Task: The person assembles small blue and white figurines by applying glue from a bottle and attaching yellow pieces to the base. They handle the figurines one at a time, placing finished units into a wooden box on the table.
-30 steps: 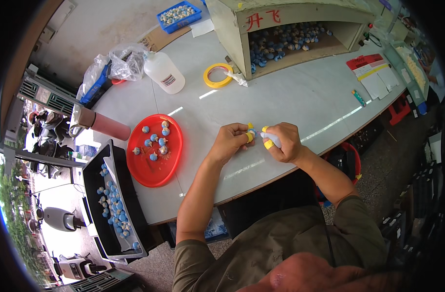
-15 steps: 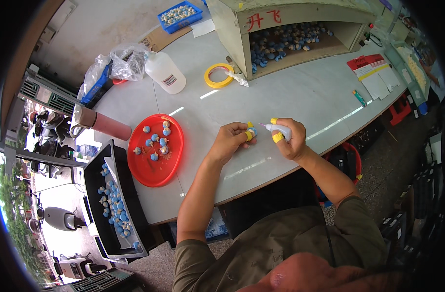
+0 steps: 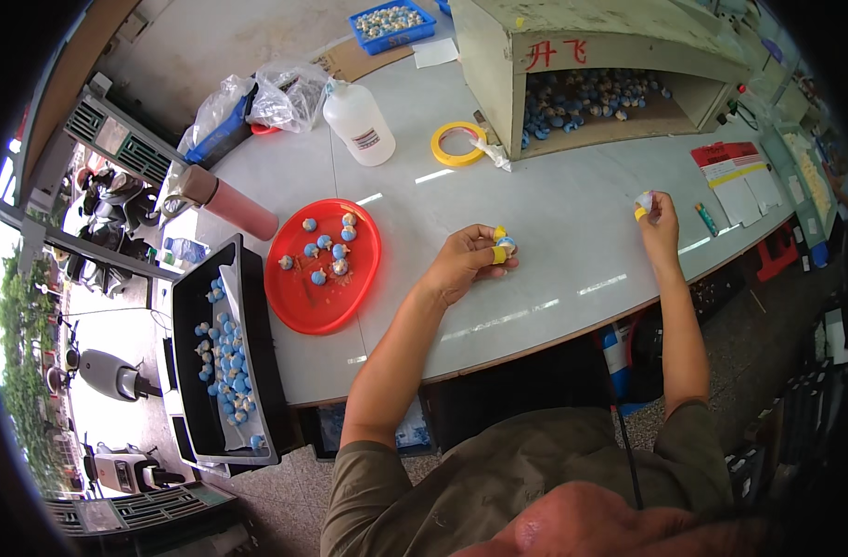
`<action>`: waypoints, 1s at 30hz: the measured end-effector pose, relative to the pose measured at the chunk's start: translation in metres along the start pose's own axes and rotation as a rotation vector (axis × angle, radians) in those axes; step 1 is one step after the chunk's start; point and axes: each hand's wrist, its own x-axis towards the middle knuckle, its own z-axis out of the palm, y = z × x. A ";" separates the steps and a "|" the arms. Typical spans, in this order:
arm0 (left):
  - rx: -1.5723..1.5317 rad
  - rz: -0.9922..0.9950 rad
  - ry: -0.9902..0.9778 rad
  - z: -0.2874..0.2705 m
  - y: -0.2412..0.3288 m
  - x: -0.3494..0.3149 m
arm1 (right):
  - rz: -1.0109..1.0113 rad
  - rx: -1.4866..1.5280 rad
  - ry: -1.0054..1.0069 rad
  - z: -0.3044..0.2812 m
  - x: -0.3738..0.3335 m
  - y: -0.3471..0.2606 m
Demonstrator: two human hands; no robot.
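My left hand (image 3: 466,261), yellow tape wrapped on its thumb and a finger, pinches a small blue-and-cream ball-shaped piece (image 3: 506,244) over the table's middle. Far off to the right, my right hand (image 3: 661,230) is closed around a small white squeeze bottle (image 3: 645,200), which is mostly hidden by the fingers. Yellow tape shows on this hand too. A red round tray (image 3: 299,311) left of my left hand carries several similar blue pieces. Beyond it, a black bin (image 3: 274,408) holds many more on a pale liner.
A large white bottle (image 3: 361,125), a yellow tape roll (image 3: 440,154) and a pink thermos (image 3: 229,204) stand on the grey table (image 3: 415,204). At the back, an open-fronted box (image 3: 494,65) contains blue pieces. A green tube (image 3: 705,219) and red-and-white papers (image 3: 732,176) lie right.
My right hand has moved right, away from my left hand, with the squeeze bottle. My left hand still pinches the ball piece. The whole view has shifted slightly.
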 end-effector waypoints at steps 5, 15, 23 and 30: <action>-0.003 0.012 0.012 -0.002 -0.001 0.002 | 0.069 -0.051 0.020 -0.002 -0.002 0.002; -0.027 0.021 0.050 -0.004 -0.008 0.005 | -0.592 -0.007 0.069 0.051 -0.012 -0.111; -0.054 0.062 0.062 -0.009 -0.007 0.004 | -0.483 -0.414 -0.076 0.167 0.085 -0.106; -0.163 0.153 0.259 -0.010 -0.006 0.003 | 0.194 0.470 -0.457 0.163 0.068 -0.118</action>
